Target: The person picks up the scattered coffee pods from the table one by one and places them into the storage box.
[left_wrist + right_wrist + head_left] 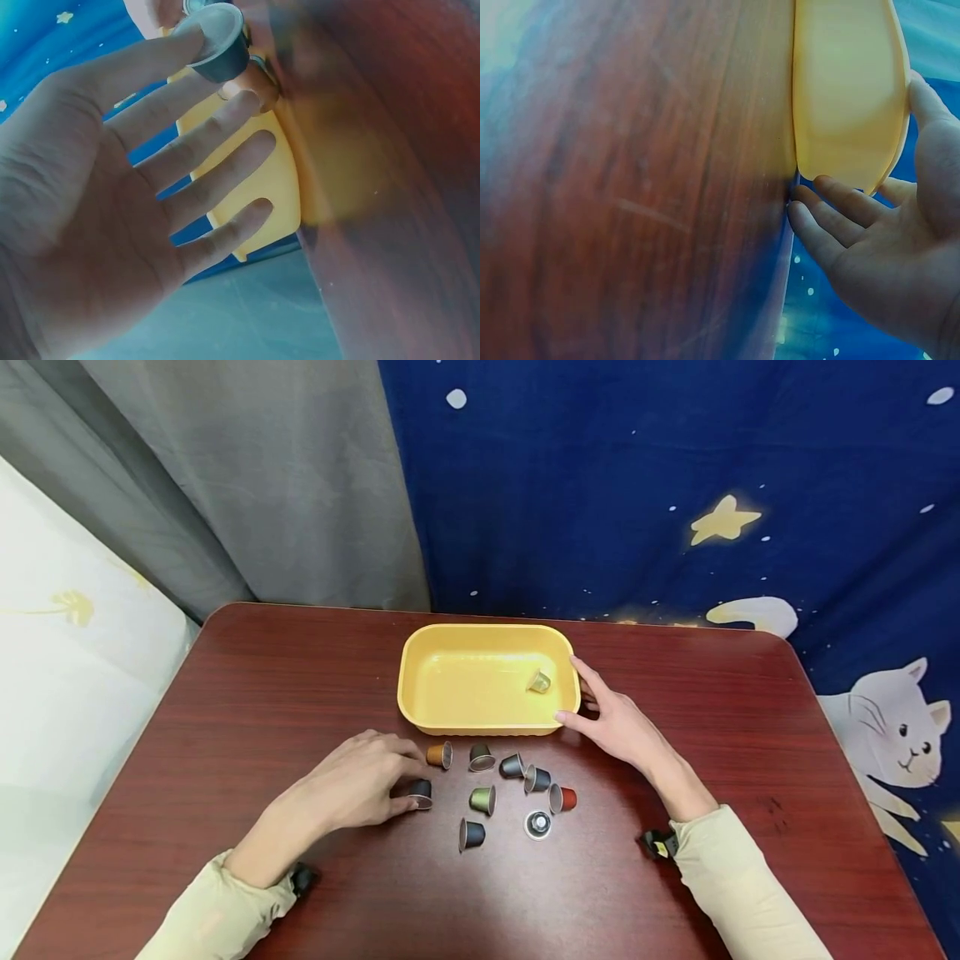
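While my left hand (360,783) pinches a dark pod (423,790), wide end toward me, my right hand (621,728) holds the yellow tub (472,692), long way side to side.

In the head view, the left hand (352,785) partly covers a dark capsule (422,791). The right wrist view crops the yellow tray (851,90) and blurs the table (630,187); whether the right hand (900,259) touches the tray's underside is hard to tell.
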Tool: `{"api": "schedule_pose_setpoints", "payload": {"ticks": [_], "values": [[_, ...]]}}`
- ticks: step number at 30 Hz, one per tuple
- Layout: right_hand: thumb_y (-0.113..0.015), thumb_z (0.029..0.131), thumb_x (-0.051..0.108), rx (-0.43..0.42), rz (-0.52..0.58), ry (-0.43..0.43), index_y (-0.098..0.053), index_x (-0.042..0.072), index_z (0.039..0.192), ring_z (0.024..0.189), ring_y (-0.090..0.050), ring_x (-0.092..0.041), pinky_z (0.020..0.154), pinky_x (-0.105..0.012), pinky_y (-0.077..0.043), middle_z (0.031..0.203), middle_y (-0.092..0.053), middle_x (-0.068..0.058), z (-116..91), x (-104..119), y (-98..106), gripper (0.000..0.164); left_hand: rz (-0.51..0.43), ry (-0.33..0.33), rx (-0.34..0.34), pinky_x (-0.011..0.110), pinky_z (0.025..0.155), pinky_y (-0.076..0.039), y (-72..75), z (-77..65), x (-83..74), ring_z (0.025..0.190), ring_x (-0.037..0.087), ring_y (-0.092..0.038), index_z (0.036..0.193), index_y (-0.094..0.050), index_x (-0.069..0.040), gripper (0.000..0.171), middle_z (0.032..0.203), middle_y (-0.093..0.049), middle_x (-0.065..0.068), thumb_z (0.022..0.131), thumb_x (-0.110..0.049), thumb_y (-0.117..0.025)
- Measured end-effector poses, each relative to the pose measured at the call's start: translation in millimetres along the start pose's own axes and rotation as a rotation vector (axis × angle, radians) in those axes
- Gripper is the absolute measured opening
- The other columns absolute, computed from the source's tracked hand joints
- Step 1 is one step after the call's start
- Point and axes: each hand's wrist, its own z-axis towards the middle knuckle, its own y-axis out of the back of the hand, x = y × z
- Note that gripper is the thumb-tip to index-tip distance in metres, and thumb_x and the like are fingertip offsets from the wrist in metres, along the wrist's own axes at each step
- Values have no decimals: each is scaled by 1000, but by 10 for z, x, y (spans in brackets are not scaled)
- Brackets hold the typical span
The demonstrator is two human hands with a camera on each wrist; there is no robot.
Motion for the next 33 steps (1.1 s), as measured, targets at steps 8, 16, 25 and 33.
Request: {"api": "schedule_pose_setpoints", "payload": {"ticks": [8, 16, 25, 33], "values": [[-70, 89, 52, 6, -19, 0, -17, 34, 159, 127, -56, -24, 105, -48, -41, 142, -55, -11, -15, -2, 2, 90, -55, -101, -132, 35, 96, -43, 73, 2, -10, 105, 8, -59, 102, -76, -28, 26, 108, -65, -17, 80, -43, -78], [-70, 89, 51, 0, -15, 1, -17, 34, 159, 127, -56, -24, 106, -48, -41, 143, -54, -10, -3, -3, 10, 90, -67, -172, -257, 34, 94, -44, 173, 60, 31, 103, 8, -60, 102, -75, -26, 27, 107, -67, -17, 78, -39, -79], [-70, 89, 50, -6, -19, 1, -18, 34, 159, 128, -55, -25, 105, -47, -42, 145, -52, -9, -2, -7, 10, 89, -43, -190, -305, 33, 94, -44, 232, 119, 98, 100, 7, -61, 99, -75, -25, 26, 102, -68, -15, 77, -38, -79], [-71, 89, 48, -6, -14, 9, -18, 33, 159, 128, -54, -24, 104, -46, -44, 145, -53, -8, 1, -11, 2, 89, -20, -176, -320, 37, 95, -44, 306, 197, 200, 101, 13, -63, 100, -75, -22, 26, 103, -69, -10, 78, -37, -78]]}}
